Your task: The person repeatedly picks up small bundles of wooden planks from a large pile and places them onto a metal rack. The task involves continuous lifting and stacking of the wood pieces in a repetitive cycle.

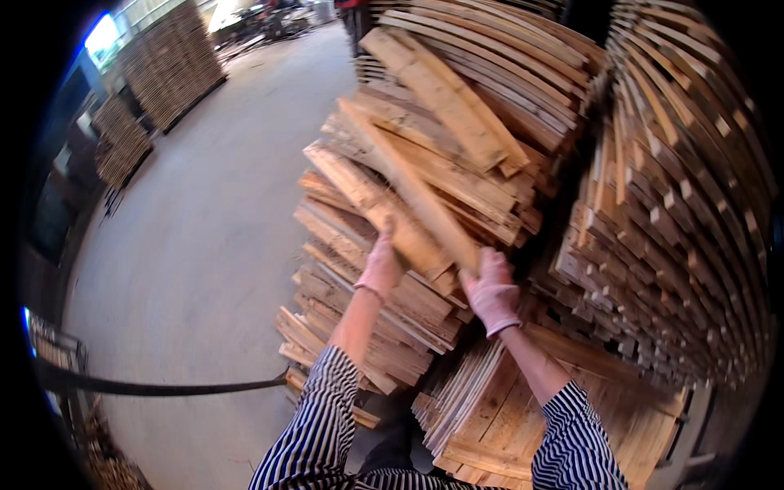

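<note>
Both my hands wear pale pink gloves. My right hand (492, 292) grips the near end of a narrow wooden plank (408, 180), which is tilted and blurred by motion. My left hand (382, 265) holds the left edge of a wider wooden board (347, 184), with the thumb on top and the other fingers mostly hidden. Both pieces slant away from me over an uneven pile of boards (408, 306). Two more loose boards (445, 98) lie across the far part of the pile.
At the right rises a tall stack of lumber (661, 220). Close to me on the right is a lower stack of boards (506, 412). A dark strap or bar (180, 387) crosses at lower left over the concrete floor (204, 204). Stacked wood (171, 65) and a standing person (354, 20) are farther back.
</note>
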A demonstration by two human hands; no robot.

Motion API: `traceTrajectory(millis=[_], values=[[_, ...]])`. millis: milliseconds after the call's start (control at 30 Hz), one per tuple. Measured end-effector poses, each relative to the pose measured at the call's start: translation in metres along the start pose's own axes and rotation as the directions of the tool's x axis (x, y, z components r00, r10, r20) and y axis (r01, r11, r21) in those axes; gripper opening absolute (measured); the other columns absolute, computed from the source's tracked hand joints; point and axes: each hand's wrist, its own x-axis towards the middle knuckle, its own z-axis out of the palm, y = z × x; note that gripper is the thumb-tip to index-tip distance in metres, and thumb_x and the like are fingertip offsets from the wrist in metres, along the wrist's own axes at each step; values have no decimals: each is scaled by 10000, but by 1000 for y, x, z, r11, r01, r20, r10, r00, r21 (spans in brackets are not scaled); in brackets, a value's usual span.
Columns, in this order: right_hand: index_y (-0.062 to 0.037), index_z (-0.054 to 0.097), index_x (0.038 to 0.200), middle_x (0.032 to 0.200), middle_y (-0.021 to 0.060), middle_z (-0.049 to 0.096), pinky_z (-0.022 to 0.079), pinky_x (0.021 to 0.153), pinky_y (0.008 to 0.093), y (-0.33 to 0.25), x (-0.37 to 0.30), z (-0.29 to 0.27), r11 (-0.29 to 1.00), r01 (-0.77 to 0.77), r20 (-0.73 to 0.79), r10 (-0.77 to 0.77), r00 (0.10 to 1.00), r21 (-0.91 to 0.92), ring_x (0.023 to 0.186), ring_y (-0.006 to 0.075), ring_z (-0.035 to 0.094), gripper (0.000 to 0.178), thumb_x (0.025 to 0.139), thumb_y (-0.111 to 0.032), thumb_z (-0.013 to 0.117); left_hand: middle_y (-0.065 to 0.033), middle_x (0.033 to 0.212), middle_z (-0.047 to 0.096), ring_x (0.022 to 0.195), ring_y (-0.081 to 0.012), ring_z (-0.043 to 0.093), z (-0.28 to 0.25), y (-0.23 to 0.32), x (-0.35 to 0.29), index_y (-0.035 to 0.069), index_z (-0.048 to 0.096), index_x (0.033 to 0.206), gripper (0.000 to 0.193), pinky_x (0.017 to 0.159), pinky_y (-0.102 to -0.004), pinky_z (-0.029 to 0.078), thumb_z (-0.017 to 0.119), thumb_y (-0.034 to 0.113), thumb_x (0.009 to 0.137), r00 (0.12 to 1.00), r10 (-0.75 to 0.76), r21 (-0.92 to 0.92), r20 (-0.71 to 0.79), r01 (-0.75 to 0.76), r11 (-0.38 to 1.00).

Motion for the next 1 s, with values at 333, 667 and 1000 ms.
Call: traceTrajectory(millis=[333, 667, 1000], values=[[-88, 424, 1538, 1561, 270, 371, 342, 1191, 521, -55, 125, -75, 886, 165, -386, -348, 854, -433, 1433, 431, 391, 809, 917, -547, 666, -59, 1386, 622, 1246, -271, 574, 42, -35, 41, 165, 604, 1394, 645, 1113, -470, 429, 744, 556, 901, 990, 99, 129, -96, -86, 988], [-95, 471, 1398, 1252, 222, 680, 566, 956, 505, -67, 239, -118, 922, -50, 31, 67, 997, -383, 1182, 356, 671, 944, 599, -394, 876, -117, 1481, 548, 1321, -279, 535, 34, -23, 31, 87, 495, 1494, 665, 1142, -442, 432, 703, 403, 946, 990, 108, 43, -96, -104, 994], [19, 652, 1223, 1132, 178, 732, 558, 911, 357, -38, 129, -90, 687, -204, 489, -248, 837, 698, 1037, 247, 707, 740, 654, -355, 942, -103, 1601, 456, 1512, -261, 325, -21, -5, 12, 99, 479, 1536, 606, 1260, -470, 180, 499, 460, 1050, 926, 334, 364, 178, -377, 852]])
